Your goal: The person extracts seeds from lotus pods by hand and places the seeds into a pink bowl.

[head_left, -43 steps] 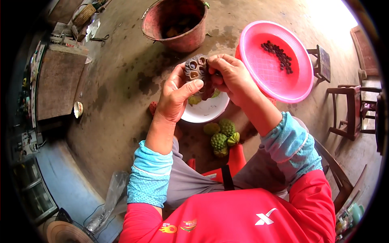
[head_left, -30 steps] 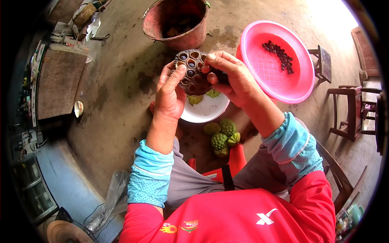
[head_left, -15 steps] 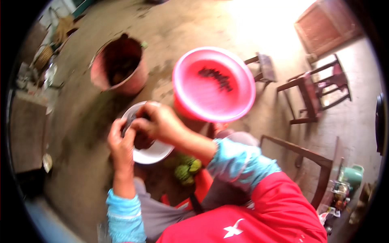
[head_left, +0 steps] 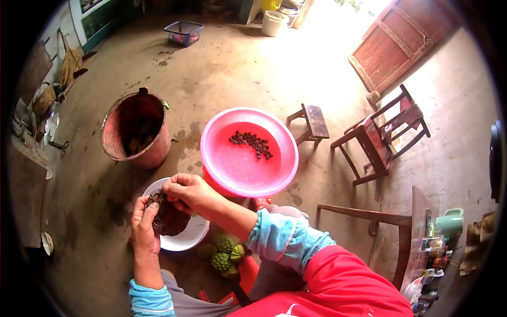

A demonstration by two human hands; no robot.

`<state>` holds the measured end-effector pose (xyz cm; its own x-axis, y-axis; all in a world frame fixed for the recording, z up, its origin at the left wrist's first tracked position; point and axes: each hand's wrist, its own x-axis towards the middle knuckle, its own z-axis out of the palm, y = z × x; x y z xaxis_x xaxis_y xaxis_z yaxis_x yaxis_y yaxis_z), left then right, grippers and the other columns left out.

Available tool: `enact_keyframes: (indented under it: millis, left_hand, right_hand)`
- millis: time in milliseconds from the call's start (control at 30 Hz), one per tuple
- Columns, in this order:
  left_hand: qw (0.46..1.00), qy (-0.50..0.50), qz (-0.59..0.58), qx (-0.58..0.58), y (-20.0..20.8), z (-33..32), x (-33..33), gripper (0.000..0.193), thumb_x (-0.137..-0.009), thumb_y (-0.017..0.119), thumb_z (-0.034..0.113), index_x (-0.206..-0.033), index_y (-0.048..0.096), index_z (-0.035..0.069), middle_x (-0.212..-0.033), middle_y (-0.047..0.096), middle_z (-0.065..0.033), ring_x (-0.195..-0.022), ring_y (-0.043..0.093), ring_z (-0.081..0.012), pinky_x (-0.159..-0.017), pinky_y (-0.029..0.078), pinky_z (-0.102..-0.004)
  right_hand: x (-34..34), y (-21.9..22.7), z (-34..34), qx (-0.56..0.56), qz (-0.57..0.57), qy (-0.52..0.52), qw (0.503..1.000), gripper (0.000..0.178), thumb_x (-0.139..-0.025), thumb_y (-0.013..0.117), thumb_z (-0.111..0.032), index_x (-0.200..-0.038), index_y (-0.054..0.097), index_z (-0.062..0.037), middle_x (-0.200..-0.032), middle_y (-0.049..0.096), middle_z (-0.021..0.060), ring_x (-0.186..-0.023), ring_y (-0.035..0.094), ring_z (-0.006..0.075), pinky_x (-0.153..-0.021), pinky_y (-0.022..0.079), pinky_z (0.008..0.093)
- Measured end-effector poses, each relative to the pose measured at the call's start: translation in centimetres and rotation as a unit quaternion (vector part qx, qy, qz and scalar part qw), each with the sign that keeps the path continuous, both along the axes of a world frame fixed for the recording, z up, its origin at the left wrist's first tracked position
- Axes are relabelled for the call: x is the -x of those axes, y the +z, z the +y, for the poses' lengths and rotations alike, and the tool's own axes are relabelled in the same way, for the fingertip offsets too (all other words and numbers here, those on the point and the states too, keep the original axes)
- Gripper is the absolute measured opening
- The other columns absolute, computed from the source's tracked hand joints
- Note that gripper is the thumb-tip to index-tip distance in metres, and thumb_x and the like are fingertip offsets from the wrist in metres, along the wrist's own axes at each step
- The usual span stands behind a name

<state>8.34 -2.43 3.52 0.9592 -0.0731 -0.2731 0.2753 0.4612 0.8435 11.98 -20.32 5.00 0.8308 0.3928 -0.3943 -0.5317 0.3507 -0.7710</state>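
In my left hand [head_left: 143,227] is a dark brown dried lotus seed pod [head_left: 171,219], held by its left side with the thumb on top. Round pits show along its upper left edge. My right hand [head_left: 193,195] pinches at the pod's top edge, its thumb and fingers closed. Whatever sits between those fingertips is hidden. Beneath both hands is a white bowl [head_left: 196,235], partly covered by the pod. Just beyond my right wrist, a pink colander-like basin [head_left: 248,177] has several small dark round seeds [head_left: 252,141] in it.
A worn reddish bucket [head_left: 158,150] with dark contents stands at the left. Green bumpy pods [head_left: 224,256] lie near my knees. Rightward are a small stool [head_left: 316,120], a wooden chair [head_left: 377,150] and a table [head_left: 417,227]. Farther off sits a blue basket [head_left: 184,33].
The view has shifted, bringing the far floor and basket into sight. My right fingers have closed at the pod's top edge. My left hand still holds the pod over the bowl.
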Motion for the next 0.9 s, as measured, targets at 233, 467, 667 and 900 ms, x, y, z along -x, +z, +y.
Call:
enact_keyframes:
  millis: [233,467,667,900]
  left_hand:
    - [0.997,-0.060,-0.022,-0.050,1.0,-0.5,0.4,0.047,-0.081,0.065,0.000,-0.126,0.050,0.001,-0.120,0.057,-0.0089,-0.113,0.054,-0.0189,-0.101,0.041,-0.0331]
    - [1.000,0.002,-0.021,-0.023,0.5,-0.2,-0.8,0.044,-0.078,0.062,-0.001,-0.121,0.051,-0.001,-0.112,0.060,-0.0083,-0.104,0.057,-0.0165,-0.095,0.044,-0.0308]
    - [0.999,0.014,0.017,-0.031,0.9,0.1,-0.3,0.043,-0.076,0.059,-0.002,-0.118,0.050,0.000,-0.106,0.060,-0.0072,-0.096,0.058,-0.0151,-0.089,0.047,-0.0297]
    - [0.996,0.053,-0.032,-0.062,0.4,-0.1,-0.1,0.049,-0.079,0.061,-0.004,-0.125,0.046,0.002,-0.111,0.061,-0.0071,-0.102,0.059,-0.0160,-0.094,0.048,-0.0316]
  right_hand:
    - [-0.5,-0.7,0.7,-0.050,0.056,-0.103,0.992,0.018,-0.090,0.059,-0.025,-0.090,0.058,-0.0067,-0.070,0.057,0.0038,-0.050,0.050,0.0116,-0.039,0.035,0.0221]
    - [-1.0,1.0,-1.4,-0.127,0.000,-0.100,0.987,0.020,-0.085,0.051,-0.013,-0.104,0.052,-0.0062,-0.088,0.064,0.0097,-0.055,0.056,0.0128,-0.037,0.032,0.0196]
    - [0.3,0.8,-0.2,0.053,-0.068,0.011,0.996,0.020,-0.092,0.064,-0.027,-0.090,0.062,-0.0072,-0.074,0.060,0.0005,-0.056,0.050,0.0048,-0.044,0.034,0.0174]
    - [0.9,0.1,0.8,0.226,-0.207,0.028,0.952,0.020,-0.089,0.067,-0.019,-0.100,0.064,-0.0021,-0.075,0.064,0.0050,-0.068,0.060,0.0118,-0.059,0.049,0.0272]
